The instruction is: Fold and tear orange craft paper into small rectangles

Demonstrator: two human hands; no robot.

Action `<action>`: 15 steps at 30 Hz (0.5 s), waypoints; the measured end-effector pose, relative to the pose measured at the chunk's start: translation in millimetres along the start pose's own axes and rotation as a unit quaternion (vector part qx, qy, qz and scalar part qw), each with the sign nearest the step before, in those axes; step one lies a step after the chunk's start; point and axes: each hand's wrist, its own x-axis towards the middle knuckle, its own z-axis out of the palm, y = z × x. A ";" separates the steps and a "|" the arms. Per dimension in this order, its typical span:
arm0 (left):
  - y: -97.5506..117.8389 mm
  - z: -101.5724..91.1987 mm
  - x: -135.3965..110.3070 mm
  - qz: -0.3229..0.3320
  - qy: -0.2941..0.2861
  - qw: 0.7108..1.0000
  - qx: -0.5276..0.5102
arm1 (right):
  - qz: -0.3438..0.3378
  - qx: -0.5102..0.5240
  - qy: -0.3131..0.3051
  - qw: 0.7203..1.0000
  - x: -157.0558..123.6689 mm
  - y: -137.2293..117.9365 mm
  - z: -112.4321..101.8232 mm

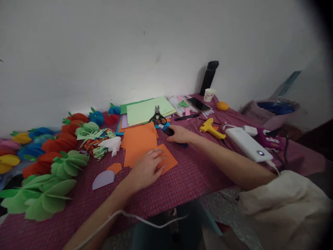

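My left hand point(147, 168) lies on the orange paper sheets point(140, 137), fingers stretched out and holding nothing. My right hand point(179, 134) is closed around a dark blue utility knife point(167, 130), just right of the orange sheets. The knife's front end points to the back left, near the scissors point(157, 117); my fingers hide its middle. The scissors have dark handles and lie partly on a stack of pale green paper point(145, 110). A lilac paper half-round point(103, 180) and a small orange paper piece point(114, 168) lie left of my left hand.
Paper pumpkins point(61, 142) crowd the left side, beside paper scraps point(100, 142). Toward the right are a yellow glue gun point(212, 128), a white power bank point(248, 144), a purple power strip point(270, 139), a phone point(198, 104), a paper cup point(208, 95) and a black bottle point(208, 78).
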 end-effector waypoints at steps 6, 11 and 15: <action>-2.2 2.4 12.8 0.020 -0.084 0.996 -0.003 | -0.096 -0.043 0.005 0.994 -75.7 20.4 -20.9; -10.4 10.5 15.3 -0.008 -0.080 0.997 -0.001 | -0.114 -0.025 -0.060 0.991 -125.2 32.7 -20.8; -15.1 12.7 15.9 -0.006 -0.087 0.996 -0.004 | -0.109 -0.057 -0.080 0.989 -130.7 39.9 -21.1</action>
